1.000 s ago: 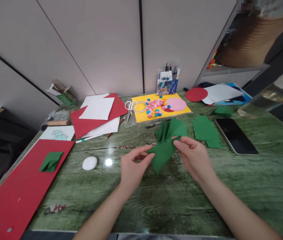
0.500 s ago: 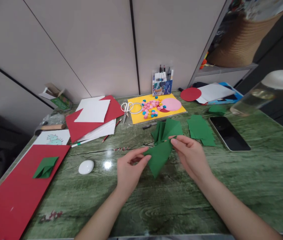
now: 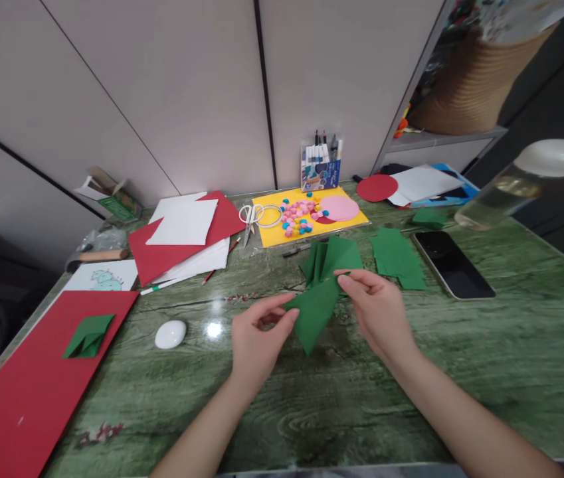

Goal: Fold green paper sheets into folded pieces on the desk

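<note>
A folded green paper triangle (image 3: 314, 315) hangs point down between my two hands, above the middle of the table. My left hand (image 3: 262, 335) pinches its left corner between thumb and fingers. At its upper right corner, my right hand (image 3: 378, 309) grips it the same way. Right behind it lies pleated green paper (image 3: 339, 255), partly hidden by the held piece. A stack of green paper sheets (image 3: 396, 259) is to the right of that. Another folded green piece (image 3: 89, 335) rests on the long red paper (image 3: 17, 398) at the left.
Scissors (image 3: 248, 222) and a yellow sheet (image 3: 269, 236) with several small pompoms (image 3: 301, 212) lie at the back. To the right are a phone (image 3: 454, 265) and a lidded bottle (image 3: 498, 196). A white oval object (image 3: 171, 334) is left of my hands.
The view has shifted very slightly. Both hands keep their grip on the green paper triangle, which stays almost in place.
</note>
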Action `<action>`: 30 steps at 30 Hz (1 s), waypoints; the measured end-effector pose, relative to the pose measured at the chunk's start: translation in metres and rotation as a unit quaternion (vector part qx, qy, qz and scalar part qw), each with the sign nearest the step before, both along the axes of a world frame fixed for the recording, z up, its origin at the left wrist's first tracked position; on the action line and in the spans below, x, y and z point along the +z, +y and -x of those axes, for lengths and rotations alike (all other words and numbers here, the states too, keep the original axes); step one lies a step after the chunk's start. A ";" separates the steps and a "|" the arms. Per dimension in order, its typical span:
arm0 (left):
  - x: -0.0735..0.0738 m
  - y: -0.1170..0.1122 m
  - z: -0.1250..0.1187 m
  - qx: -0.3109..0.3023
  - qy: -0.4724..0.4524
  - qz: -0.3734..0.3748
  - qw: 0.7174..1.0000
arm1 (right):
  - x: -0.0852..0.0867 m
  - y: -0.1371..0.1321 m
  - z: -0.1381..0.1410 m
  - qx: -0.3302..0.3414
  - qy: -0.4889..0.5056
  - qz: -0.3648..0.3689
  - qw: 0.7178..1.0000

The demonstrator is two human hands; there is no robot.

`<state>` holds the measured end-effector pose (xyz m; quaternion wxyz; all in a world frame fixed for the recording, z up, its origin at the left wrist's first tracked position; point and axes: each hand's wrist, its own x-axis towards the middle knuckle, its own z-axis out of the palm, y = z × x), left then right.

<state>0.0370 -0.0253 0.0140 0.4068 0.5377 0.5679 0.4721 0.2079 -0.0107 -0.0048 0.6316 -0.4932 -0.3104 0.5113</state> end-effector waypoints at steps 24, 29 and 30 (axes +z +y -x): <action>-0.007 -0.001 -0.002 0.006 -0.094 0.016 0.995 | 0.004 0.000 0.007 -0.034 0.081 0.016 0.996; -0.009 -0.001 -0.002 0.010 -0.049 -0.021 0.999 | 0.004 0.000 0.008 -0.039 0.074 0.023 0.996; -0.009 -0.001 -0.001 0.008 -0.027 -0.035 0.999 | 0.004 0.000 0.008 -0.039 0.071 0.023 0.996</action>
